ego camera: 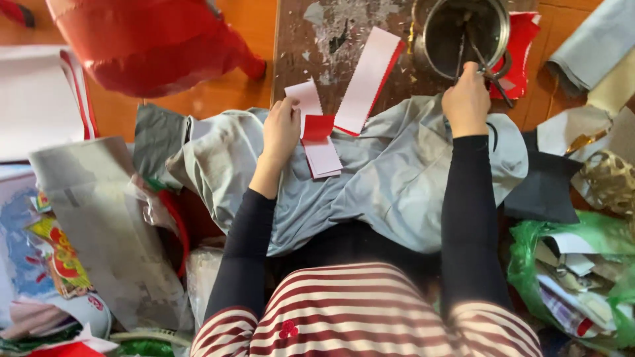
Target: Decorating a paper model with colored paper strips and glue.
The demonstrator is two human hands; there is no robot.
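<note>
Left hand [281, 129] pinches folded red-and-white paper strip [318, 135] on the grey cloth [397, 178]; right hand [466, 99] grips metal scissors [493, 66] at the round metal pot [463, 30] rim, blades hidden; clutter crowds both sides.

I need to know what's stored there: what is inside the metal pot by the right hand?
Inside the metal pot stand thin dark metal tools, and the right hand touches them at the rim. The pot's bottom is dark, so anything lower is hidden.

A clear plastic package [106, 231] lies at the left, long and flat, wrapped around grey sheets. Just left of it sits a printed pack [56, 254] in blue, yellow and red. At the lower right a green plastic bag [595, 231] stands open, stuffed with white and grey paper scraps. No signs or screens show.
</note>
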